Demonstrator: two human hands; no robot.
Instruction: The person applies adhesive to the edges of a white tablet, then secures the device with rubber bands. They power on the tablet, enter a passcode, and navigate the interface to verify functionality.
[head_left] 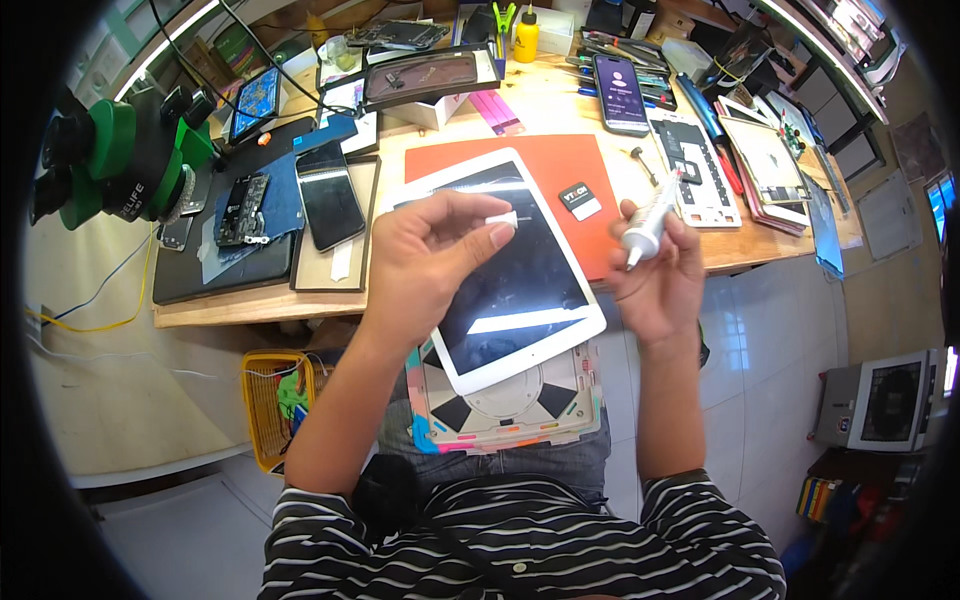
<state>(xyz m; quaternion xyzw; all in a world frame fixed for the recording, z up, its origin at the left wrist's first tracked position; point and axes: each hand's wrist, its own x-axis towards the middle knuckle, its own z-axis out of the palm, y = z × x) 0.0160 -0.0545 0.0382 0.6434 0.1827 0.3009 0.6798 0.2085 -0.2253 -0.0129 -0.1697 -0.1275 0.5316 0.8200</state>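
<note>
Between the thumb and fingertips of my left hand [425,255] is a small white cap [502,219] with a thin pin sticking out to the right. My right hand [660,295] grips a white squeeze tube [648,230], its narrow nozzle tilted down and to the left. Below and between both hands lies a white-framed tablet [525,285] with a dark, glossy screen. Its far part rests over an orange mat [575,160], while the near part overhangs the table edge. Under that near end, a colourful-edged tablet case [500,420] sits on my lap.
A small black square pack [579,201] lies on the mat. Phones [332,195], a lit phone [620,95], an opened tablet housing [695,170] and several tools surround it. A green-and-black microscope [130,160] stands left. A yellow basket [270,410] is below the table.
</note>
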